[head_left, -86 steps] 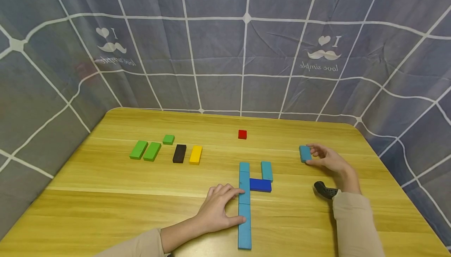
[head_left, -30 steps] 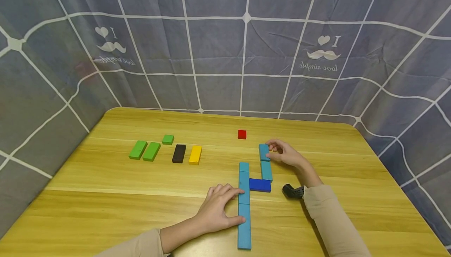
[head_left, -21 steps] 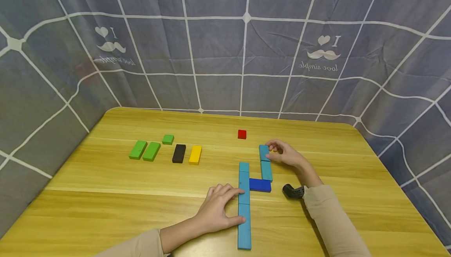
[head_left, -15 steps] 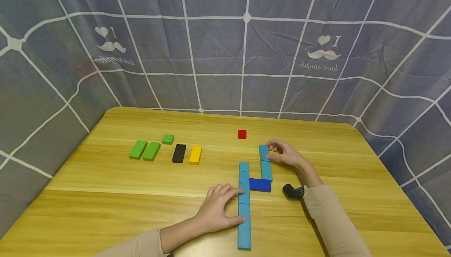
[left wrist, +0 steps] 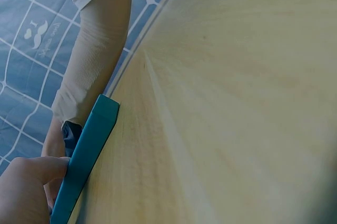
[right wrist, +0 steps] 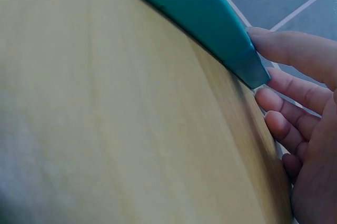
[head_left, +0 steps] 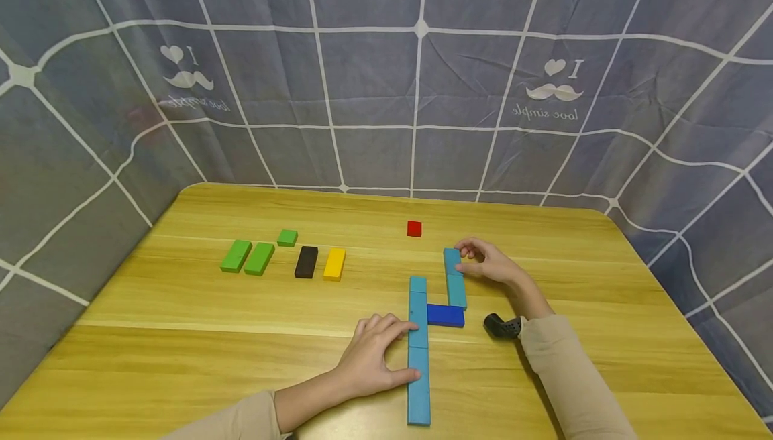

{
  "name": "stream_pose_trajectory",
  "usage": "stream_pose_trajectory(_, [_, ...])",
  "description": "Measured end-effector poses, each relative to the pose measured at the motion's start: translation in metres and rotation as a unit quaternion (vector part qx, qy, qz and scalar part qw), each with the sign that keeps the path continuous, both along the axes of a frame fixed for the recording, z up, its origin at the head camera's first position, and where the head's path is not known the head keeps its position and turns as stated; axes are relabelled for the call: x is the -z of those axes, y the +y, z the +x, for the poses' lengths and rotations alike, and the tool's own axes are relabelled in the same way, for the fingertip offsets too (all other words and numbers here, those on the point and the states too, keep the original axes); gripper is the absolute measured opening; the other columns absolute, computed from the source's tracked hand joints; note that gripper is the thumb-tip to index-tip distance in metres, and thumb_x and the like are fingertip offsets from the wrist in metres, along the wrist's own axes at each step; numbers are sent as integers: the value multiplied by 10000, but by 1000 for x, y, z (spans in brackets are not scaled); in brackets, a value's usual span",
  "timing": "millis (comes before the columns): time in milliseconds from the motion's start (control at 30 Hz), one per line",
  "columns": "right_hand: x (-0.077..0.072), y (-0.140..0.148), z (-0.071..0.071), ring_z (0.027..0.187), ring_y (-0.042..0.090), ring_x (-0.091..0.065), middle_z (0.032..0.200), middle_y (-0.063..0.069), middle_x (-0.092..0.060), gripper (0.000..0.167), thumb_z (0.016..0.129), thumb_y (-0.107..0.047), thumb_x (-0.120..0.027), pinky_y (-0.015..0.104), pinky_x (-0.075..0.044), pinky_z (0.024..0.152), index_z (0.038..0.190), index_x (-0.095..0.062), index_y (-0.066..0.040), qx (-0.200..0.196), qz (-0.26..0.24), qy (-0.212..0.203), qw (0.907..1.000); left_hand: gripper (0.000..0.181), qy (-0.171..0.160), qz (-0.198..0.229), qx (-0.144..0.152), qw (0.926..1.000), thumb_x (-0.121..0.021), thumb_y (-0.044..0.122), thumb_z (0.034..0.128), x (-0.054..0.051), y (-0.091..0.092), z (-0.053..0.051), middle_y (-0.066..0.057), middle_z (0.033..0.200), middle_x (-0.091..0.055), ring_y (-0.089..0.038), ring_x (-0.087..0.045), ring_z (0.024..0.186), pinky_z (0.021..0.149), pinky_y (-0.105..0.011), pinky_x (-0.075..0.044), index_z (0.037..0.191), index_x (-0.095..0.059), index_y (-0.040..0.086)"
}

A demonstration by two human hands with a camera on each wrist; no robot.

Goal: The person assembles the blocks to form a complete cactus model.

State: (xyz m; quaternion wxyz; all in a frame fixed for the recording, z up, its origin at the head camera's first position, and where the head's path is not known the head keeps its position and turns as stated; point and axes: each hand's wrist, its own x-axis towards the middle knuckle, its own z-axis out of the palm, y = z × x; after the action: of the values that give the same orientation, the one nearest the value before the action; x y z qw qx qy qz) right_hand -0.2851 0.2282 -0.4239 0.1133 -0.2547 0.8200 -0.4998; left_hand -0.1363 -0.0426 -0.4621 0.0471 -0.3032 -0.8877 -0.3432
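In the head view my left hand (head_left: pixel 368 359) rests its index fingertip and thumb on the left edge of a straight column of light-blue blocks (head_left: pixel 418 393). A dark blue block (head_left: pixel 445 315) lies crosswise against the column's right side. Above its right end stands a light-blue block (head_left: pixel 457 292). Beyond that, end to end with it, lies another light-blue block (head_left: pixel 451 260), which my right hand (head_left: pixel 492 267) holds at its right edge by thumb and index finger. In the right wrist view the thumb (right wrist: pixel 263 40) touches that block's edge; the other fingers curl beside it.
On the table (head_left: pixel 241 346), a red block (head_left: pixel 414 229) lies farther back. To the left are a yellow block (head_left: pixel 335 264), a black block (head_left: pixel 306 262) and green blocks (head_left: pixel 260 259). A black device (head_left: pixel 501 326) sits at the right wrist. A grey curtain (head_left: pixel 362 91) hangs behind.
My right hand has brought the light-blue block from the right to the far end of the other one, then stayed there. The left hand has not moved.
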Motion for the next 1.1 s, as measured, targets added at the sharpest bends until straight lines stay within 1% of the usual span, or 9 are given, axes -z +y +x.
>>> stream_pose_trajectory(167, [1,1,-1,866,368,-375,956,298,-420,392,810,68,-615,236,-332,745,1146,-444,173,-39,-67,10,10000,588,-8,19,2,10000,-684,498,725,0,0,1,113,971,-523,-51,-395,871,853,-365,-287,1222,-547,216])
stream_pose_trajectory(300, [11,6,-6,831,242,-434,959,288,-443,413,828,67,-593,216,-366,730,1189,-418,165,92,-266,144,9995,586,52,38,26,10000,-686,493,726,1,0,0,110,969,-524,-52,-395,864,847,-369,-289,1220,-548,209])
stream_pose_trajectory(400, [19,11,-6,819,143,-470,987,265,-466,437,858,21,-581,206,-399,724,1243,-401,123,446,-494,225,9975,587,86,37,46,9999,-685,491,728,1,1,0,108,967,-524,-52,-394,862,848,-371,-290,1222,-548,206])
stream_pose_trajectory(467, [23,13,-2,822,117,-478,1007,230,-476,438,870,-39,-593,205,-407,727,1254,-421,83,814,-590,216,9947,590,40,26,60,10000,-683,491,728,0,2,0,106,972,-525,-53,-395,865,857,-375,-289,1227,-545,207])
stream_pose_trajectory(567, [24,12,11,838,120,-472,1027,183,-480,432,863,-99,-621,217,-398,725,1244,-468,37,1237,-614,166,9903,591,-46,10,71,10000,-677,496,732,0,3,0,105,986,-526,-56,-398,875,875,-386,-285,1230,-542,209])
stream_pose_trajectory(633, [17,8,24,848,144,-463,1038,189,-477,430,853,-96,-632,217,-389,723,1236,-488,34,1400,-534,102,9887,590,-87,20,75,9999,-675,501,735,0,3,0,104,993,-525,-58,-399,881,881,-392,-284,1231,-541,210])
stream_pose_trajectory(800, [-1,-5,52,850,206,-440,1040,241,-478,422,843,-53,-629,239,-374,721,1233,-507,53,1274,-47,198,9916,582,-15,44,49,10000,-677,500,737,0,1,0,107,983,-523,-56,-395,876,868,-390,-290,1224,-545,210])
stream_pose_trajectory(933, [-2,-8,61,852,263,-424,1023,237,-486,392,841,-49,-630,273,-362,725,1210,-540,47,1089,161,406,9931,581,25,28,29,10000,-680,495,736,0,1,0,106,982,-525,-56,-396,872,858,-383,-294,1223,-546,207])
stream_pose_trajectory(1100, [0,-10,62,857,289,-424,1004,226,-490,357,846,-45,-626,293,-361,734,1184,-562,53,988,225,641,9928,583,-58,30,28,10000,-684,492,735,0,0,0,103,984,-526,-60,-398,876,853,-376,-292,1221,-549,200])
